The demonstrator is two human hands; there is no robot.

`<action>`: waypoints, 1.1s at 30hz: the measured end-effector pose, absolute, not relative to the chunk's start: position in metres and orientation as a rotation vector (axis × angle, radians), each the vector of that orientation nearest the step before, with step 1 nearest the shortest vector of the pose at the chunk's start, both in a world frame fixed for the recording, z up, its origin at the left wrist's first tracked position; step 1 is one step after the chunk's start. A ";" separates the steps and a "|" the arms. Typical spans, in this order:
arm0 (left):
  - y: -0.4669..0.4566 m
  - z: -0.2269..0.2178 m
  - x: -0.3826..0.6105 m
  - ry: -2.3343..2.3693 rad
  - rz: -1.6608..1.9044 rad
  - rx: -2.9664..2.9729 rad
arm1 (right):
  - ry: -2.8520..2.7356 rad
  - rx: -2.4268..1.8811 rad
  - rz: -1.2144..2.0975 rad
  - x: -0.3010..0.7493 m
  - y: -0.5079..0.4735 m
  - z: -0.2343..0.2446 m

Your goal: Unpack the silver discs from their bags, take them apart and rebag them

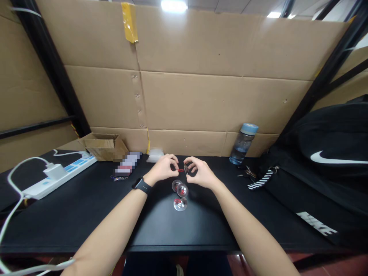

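Observation:
My left hand (167, 167), with a dark watch on its wrist, pinches a small red loop (181, 170) between thumb and fingertips. Facing it, my right hand (199, 172) grips a clear suction cup (186, 169) seen almost edge-on. The loop's tip points toward the cup; I cannot tell whether they touch. Just below my hands, on the black table, a clear suction cup (182, 190) with a red piece overlaps another cup (175, 184). Nearer to me lies one more suction cup (180, 204) with a red loop on it.
On the left are a white power strip (61, 176), a cardboard box (107, 145) and a blurred-out packet (128, 164). A white packet (155, 155) lies behind my left hand. To the right stand a water bottle (243, 143), keys (247, 172) and a black bag (324, 161). Cardboard (184, 103) walls the back.

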State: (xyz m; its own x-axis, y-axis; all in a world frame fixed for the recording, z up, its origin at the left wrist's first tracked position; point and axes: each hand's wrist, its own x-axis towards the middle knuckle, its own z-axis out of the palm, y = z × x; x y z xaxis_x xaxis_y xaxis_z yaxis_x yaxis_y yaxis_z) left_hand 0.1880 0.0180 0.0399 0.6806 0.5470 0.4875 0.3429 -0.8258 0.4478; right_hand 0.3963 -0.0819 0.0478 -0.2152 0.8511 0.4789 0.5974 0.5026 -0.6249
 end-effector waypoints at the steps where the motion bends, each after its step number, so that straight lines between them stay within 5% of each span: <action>1: 0.022 0.041 0.183 0.775 0.895 2.630 | -1.936 -1.229 0.360 0.402 -0.081 0.049; 10: 0.037 0.040 0.163 0.978 0.773 2.774 | -1.986 -1.780 0.274 0.472 -0.076 0.051; 25: 0.031 0.031 0.175 0.904 0.666 2.859 | -2.004 -1.847 0.445 0.495 -0.074 0.047; 33: 0.002 0.047 0.187 0.452 0.479 2.760 | -2.024 -1.860 0.309 0.491 -0.074 0.048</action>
State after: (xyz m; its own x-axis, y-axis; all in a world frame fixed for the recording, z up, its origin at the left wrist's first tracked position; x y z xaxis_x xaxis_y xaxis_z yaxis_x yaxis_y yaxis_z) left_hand 0.1874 0.0017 0.0474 0.8949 0.3532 0.2729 0.2522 -0.9045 0.3439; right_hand 0.4915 -0.0741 0.0481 -0.0572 0.9907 0.1234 0.9088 0.1028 -0.4043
